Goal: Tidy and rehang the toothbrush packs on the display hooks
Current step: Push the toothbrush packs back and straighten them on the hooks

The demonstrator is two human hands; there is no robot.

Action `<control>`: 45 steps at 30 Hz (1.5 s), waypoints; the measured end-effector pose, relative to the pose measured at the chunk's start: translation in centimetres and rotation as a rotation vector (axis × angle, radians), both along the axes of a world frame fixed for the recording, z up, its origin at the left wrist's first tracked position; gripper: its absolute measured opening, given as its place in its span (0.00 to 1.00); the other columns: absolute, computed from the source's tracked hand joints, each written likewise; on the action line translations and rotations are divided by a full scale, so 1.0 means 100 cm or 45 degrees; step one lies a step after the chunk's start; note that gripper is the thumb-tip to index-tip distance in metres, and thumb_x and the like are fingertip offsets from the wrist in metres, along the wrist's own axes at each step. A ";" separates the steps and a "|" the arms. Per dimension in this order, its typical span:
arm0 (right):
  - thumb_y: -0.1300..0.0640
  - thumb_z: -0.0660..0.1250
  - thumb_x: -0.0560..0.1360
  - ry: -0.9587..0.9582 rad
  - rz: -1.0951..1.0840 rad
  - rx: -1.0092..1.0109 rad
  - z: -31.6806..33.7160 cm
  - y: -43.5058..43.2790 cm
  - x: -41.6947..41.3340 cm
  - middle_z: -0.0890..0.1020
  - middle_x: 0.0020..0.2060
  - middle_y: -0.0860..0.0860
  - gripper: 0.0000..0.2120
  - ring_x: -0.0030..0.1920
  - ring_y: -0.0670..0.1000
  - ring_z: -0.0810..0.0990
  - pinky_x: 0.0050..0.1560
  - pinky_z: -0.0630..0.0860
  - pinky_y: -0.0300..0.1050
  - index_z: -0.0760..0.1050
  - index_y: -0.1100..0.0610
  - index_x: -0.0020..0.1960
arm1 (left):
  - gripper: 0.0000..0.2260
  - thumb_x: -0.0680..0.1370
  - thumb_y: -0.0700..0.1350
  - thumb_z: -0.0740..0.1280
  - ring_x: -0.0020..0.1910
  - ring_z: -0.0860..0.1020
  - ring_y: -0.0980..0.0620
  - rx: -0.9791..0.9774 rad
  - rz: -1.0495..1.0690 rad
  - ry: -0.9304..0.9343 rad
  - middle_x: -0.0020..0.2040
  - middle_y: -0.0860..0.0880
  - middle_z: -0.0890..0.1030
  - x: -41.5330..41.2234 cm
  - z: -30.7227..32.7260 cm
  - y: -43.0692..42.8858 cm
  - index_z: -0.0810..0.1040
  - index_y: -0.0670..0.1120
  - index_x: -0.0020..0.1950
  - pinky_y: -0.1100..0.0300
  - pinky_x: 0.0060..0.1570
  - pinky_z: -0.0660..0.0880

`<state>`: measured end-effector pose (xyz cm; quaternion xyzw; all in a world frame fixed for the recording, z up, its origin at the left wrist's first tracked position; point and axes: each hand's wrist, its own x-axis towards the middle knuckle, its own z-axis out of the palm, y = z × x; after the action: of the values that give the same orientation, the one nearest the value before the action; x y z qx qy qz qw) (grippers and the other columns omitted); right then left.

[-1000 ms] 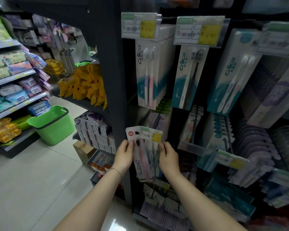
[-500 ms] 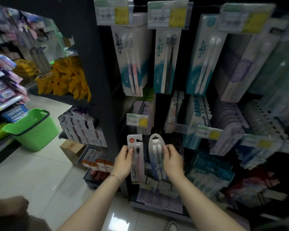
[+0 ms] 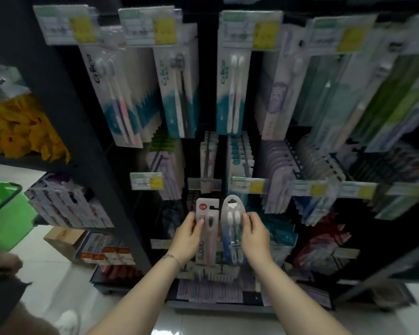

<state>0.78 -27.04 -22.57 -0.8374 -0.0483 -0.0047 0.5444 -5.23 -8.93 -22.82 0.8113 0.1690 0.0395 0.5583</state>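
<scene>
The left hand (image 3: 188, 235) has its grip clamped on a white and pink GUDIAO toothbrush pack (image 3: 207, 234), thumb across the front near the brush head. The right hand (image 3: 255, 234) pinches the right edge of a clear oval blister pack (image 3: 233, 228) holding 2 brushes. Both packs stand upright, side by side and nearly touching, in front of the lower rows of the dark display rack (image 3: 87, 131) and free of any hook. Just above them a bare clear tag holder (image 3: 204, 185) fronts a thinly stocked peg, with price tags (image 3: 146, 181) on either side. The step in hand looks like sorting 2 pulled packs before rehanging. Next, each pack's hang hole must be lined up with the tip of its matching peg and slid back, probably 1 pack at a time.
</scene>
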 end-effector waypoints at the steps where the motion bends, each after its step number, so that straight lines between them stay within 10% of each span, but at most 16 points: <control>1: 0.52 0.56 0.83 0.001 -0.020 0.001 0.000 -0.009 0.003 0.77 0.36 0.50 0.12 0.37 0.49 0.75 0.36 0.68 0.44 0.72 0.54 0.45 | 0.07 0.84 0.52 0.60 0.51 0.82 0.51 0.013 -0.016 -0.002 0.49 0.52 0.83 0.004 0.000 -0.008 0.76 0.52 0.53 0.44 0.56 0.79; 19: 0.52 0.56 0.83 0.028 -0.280 0.003 0.001 -0.190 0.066 0.75 0.33 0.50 0.14 0.34 0.49 0.73 0.34 0.68 0.45 0.70 0.53 0.40 | 0.09 0.83 0.56 0.60 0.48 0.81 0.41 0.005 -0.088 0.006 0.46 0.43 0.82 0.082 -0.008 -0.166 0.75 0.54 0.48 0.39 0.49 0.79; 25: 0.55 0.55 0.84 -0.043 -0.335 -0.005 0.015 -0.225 0.088 0.76 0.34 0.51 0.13 0.35 0.47 0.73 0.36 0.66 0.28 0.71 0.57 0.44 | 0.05 0.83 0.55 0.61 0.51 0.82 0.44 -0.082 -0.055 -0.013 0.50 0.48 0.84 0.097 -0.010 -0.196 0.77 0.61 0.52 0.39 0.54 0.80; 34: 0.49 0.56 0.83 0.030 -0.283 -0.002 0.025 -0.236 0.112 0.78 0.40 0.46 0.09 0.41 0.49 0.76 0.42 0.68 0.45 0.73 0.49 0.50 | 0.08 0.84 0.50 0.61 0.54 0.82 0.57 -0.145 0.015 -0.043 0.53 0.57 0.84 0.097 -0.006 -0.217 0.77 0.56 0.60 0.48 0.59 0.80; 45: 0.53 0.58 0.83 0.113 -0.386 0.109 0.019 -0.220 0.125 0.80 0.41 0.50 0.09 0.45 0.55 0.78 0.48 0.71 0.47 0.75 0.54 0.48 | 0.08 0.83 0.54 0.61 0.51 0.82 0.42 -0.036 -0.009 -0.014 0.49 0.43 0.83 0.100 -0.001 -0.201 0.76 0.53 0.52 0.40 0.54 0.79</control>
<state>13.27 -49.01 -20.68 -0.8106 0.1030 -0.0518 0.5742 4.76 -29.03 -22.96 0.8037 0.1636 0.0396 0.5707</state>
